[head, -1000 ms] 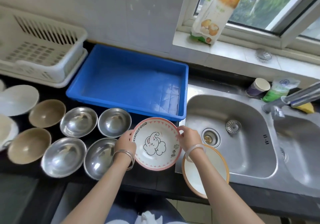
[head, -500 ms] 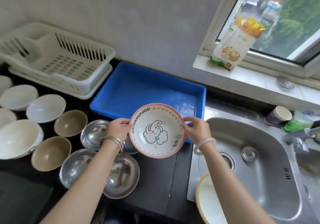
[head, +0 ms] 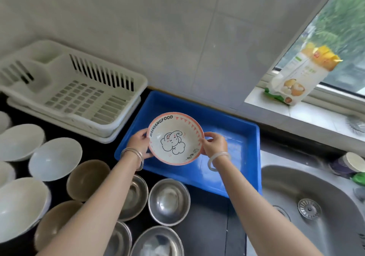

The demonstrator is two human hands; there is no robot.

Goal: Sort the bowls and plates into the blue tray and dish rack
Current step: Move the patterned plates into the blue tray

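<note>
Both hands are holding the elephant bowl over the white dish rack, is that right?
Not quite. The left hand and right hand do hold the elephant bowl, but the head view shows it over the blue tray, not the white dish rack, which sits to the tray's left.

Steel bowls (head: pixel 136 196) half hidden under left forearm (head: pixel 102 206), white bowls (head: pixel 19 206) cut by left edge, sink (head: pixel 325 186) cropped right.
</note>
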